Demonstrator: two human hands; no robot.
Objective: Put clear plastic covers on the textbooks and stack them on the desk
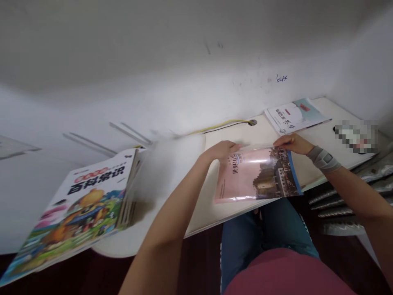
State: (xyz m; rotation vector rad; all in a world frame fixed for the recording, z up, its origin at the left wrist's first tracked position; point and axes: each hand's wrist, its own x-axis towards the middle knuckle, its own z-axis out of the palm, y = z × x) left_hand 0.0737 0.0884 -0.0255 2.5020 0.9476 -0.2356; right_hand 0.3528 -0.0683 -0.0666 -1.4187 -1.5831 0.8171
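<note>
We pinched the far edge of the pink booklet (245, 178) between left hand (221, 150) and right hand (294, 143), apparently positioning it. Next move, we judged, needed even grip.

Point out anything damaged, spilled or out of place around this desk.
The white wall behind the desk carries a blue scribble and, farther left, a dark smudge; both look like stray marks. No spill is visible.

There was the left arm (172, 209), bare and well extended, the left hand (223, 150) turned inward, fingertips pointing right! Opposite, the right arm (359, 192) angled in, grey band (325, 160) snug at the wrist, the right hand (294, 143) pinched, thumb toward fingers.
</note>
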